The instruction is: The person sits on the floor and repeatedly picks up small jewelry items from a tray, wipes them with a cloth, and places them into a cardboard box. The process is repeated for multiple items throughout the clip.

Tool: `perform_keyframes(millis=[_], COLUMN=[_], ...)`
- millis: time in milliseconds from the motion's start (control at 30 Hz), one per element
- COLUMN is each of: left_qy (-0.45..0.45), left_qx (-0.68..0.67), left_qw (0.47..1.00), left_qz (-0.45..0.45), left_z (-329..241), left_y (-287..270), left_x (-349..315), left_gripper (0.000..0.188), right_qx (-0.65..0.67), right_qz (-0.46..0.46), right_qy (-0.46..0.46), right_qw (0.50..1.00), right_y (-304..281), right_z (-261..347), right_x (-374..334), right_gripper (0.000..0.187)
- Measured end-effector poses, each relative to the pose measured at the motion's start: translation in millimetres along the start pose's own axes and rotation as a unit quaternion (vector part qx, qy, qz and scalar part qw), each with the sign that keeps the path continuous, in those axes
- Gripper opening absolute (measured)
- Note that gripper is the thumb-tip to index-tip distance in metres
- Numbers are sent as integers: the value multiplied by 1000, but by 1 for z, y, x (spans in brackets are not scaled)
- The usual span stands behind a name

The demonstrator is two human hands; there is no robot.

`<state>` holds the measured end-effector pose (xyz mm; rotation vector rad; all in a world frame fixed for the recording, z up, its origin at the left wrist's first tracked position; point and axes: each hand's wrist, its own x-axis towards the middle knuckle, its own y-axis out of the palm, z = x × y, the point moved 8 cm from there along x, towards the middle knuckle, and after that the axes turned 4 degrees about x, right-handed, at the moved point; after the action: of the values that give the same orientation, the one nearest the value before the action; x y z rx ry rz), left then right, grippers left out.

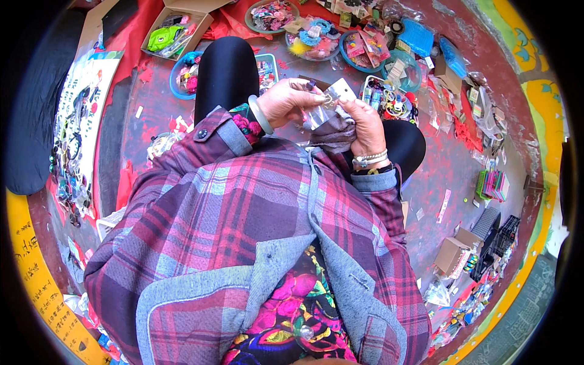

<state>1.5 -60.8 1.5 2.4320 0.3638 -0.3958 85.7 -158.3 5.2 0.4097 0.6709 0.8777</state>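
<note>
In front of my lap both hands are close together. My left hand (pixel 286 102) pinches a small item near its fingertips; a dark bit (pixel 311 85) shows there, too small to name. In my right hand (pixel 366 126) a white card (pixel 343 90) with a hole at its top is gripped between thumb and fingers. Something thin and gold-coloured (pixel 328 99) lies between the two hands. Clear plastic wrapping (pixel 316 117) hangs just under the fingers. Below it a grey-brown cloth piece (pixel 334 131) rests by my right palm.
Round tubs of hair accessories, including a blue one (pixel 364 51), stand beyond my knees. An open cardboard box (pixel 176 33) is at the far left. Jewellery covers a white board (pixel 78 134) on the left. Small boxes (pixel 452 255) and black baskets (pixel 496 243) sit at right.
</note>
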Motion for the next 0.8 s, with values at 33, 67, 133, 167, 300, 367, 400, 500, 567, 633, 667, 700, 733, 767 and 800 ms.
perform_keyframes(millis=[33, 67, 133, 167, 300, 367, 400, 500, 567, 633, 667, 700, 733, 767, 800], left_qy=[1, 1, 1, 0, 6, 25, 34, 67, 75, 83, 87, 91, 95, 98, 101], left_qx=[-12, -23, -40, -46, -29, 6, 24, 20, 23, 29, 33, 36, 40, 19, -2], left_qw=[1000, 999, 998, 998, 999, 999, 999, 997, 996, 995, 993, 991, 988, 989, 990], left_qz=[17, 33, 51, 52, -20, -28, -31, -29, -41, -42, -67, -91, -116, -108, -101], left_z=[2, 4, 4, 3, 1, -4, -7, -14, -17, -17, -17, -18, -18, -16, -14], left_y=[-1, -3, -1, 0, -1, -5, -7, -7, -7, -7, -10, -12, -15, -17, -23], left_x=[1, 2, 3, 2, 0, -1, -1, -2, -2, -2, -2, -1, -1, 0, 1], left_gripper=[12, 12, 12, 12, 12, 12, 13, 14, 14, 13, 13, 13, 14, 14, 14], right_qx=[13, 25, 34, 38, -11, -78, -90, -117, -125, -104, -93, -103, -113, -123, -113], right_qz=[0, 0, 7, 11, -1, -17, -15, -4, 9, 14, 17, 19, 22, 25, 19], right_qy=[2, 5, 11, 14, -10, -26, -49, -97, -98, -85, -79, -94, -109, -123, -124], right_qw=[1000, 1000, 999, 999, 1000, 996, 995, 988, 987, 991, 992, 990, 987, 984, 986], right_y=[4, 5, 2, 1, -1, -1, 0, 4, 5, 4, 4, 6, 7, 9, 10], right_z=[0, 0, -4, -5, 0, 8, 12, 21, 22, 20, 19, 21, 23, 25, 27], right_x=[-1, -2, 1, 2, 1, -3, -4, -5, -6, -7, -7, -8, -10, -11, -12], right_gripper=[14, 14, 14, 14, 13, 13, 13, 14, 15, 16, 17, 17, 18, 18, 18])
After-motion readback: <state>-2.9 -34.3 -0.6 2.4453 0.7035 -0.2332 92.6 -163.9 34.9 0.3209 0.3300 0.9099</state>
